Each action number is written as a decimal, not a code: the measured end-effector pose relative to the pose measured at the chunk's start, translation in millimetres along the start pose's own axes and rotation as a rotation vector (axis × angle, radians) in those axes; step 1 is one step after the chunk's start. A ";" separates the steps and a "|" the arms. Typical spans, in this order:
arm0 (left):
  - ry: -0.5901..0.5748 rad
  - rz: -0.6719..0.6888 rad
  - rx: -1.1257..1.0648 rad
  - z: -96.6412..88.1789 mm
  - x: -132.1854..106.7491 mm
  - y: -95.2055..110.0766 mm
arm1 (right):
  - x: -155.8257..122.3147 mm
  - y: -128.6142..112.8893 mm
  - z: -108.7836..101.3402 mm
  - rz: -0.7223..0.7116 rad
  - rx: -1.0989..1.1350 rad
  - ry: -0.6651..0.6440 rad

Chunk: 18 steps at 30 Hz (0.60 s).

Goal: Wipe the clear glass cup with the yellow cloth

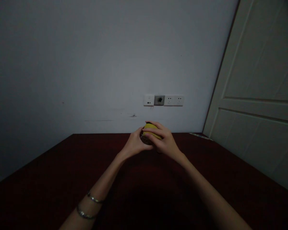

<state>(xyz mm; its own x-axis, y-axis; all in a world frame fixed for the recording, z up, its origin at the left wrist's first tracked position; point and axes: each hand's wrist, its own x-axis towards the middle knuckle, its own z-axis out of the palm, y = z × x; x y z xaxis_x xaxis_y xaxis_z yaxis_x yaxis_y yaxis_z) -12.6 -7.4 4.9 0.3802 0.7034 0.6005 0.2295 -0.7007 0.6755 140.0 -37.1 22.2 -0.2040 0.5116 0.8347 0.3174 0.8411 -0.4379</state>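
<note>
Both hands are together over the far part of the table, around a small dark jar [144, 139] with a yellow lid [149, 126]. My left hand [135, 143] is wrapped around the dark body from the left and below. From the right, my right hand [165, 139] has its fingers bent over the yellow top. The jar looks tilted, and my fingers hide much of it. Whether the lid is tight or loose I cannot tell. Two silvery bracelets [86, 215] circle my left forearm.
A dark red table [86, 166] reaches back to a pale wall [110, 64]. Wall sockets [174, 100] sit above its far edge. At the back right corner lies a thin light strip [199, 136]. A panelled door [259, 95] stands to the right. The light is dim.
</note>
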 end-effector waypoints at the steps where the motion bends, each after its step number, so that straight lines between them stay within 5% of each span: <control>1: -0.015 0.004 -0.027 -0.2 0.1 1.5 | 1.2 3.6 -0.2 0.046 0.059 0.048; 5: -0.069 -0.024 -0.174 1.5 1.0 7.1 | 4.3 13.1 -1.4 0.137 0.226 0.137; 12: -0.015 -0.133 -0.363 0.7 3.2 8.0 | -0.7 -2.4 3.8 -0.026 0.196 0.072; 18: -0.073 -0.149 -0.396 -0.7 3.0 6.3 | 1.8 7.7 8.9 0.152 0.276 0.232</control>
<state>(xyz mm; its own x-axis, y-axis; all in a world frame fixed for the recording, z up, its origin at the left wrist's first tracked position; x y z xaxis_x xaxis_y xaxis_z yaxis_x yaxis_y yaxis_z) -10.7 -9.7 11.3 0.4345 0.7732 0.4620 -0.0701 -0.4823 0.8732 133.8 -28.1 17.4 0.0515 0.6073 0.7928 0.0604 0.7905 -0.6094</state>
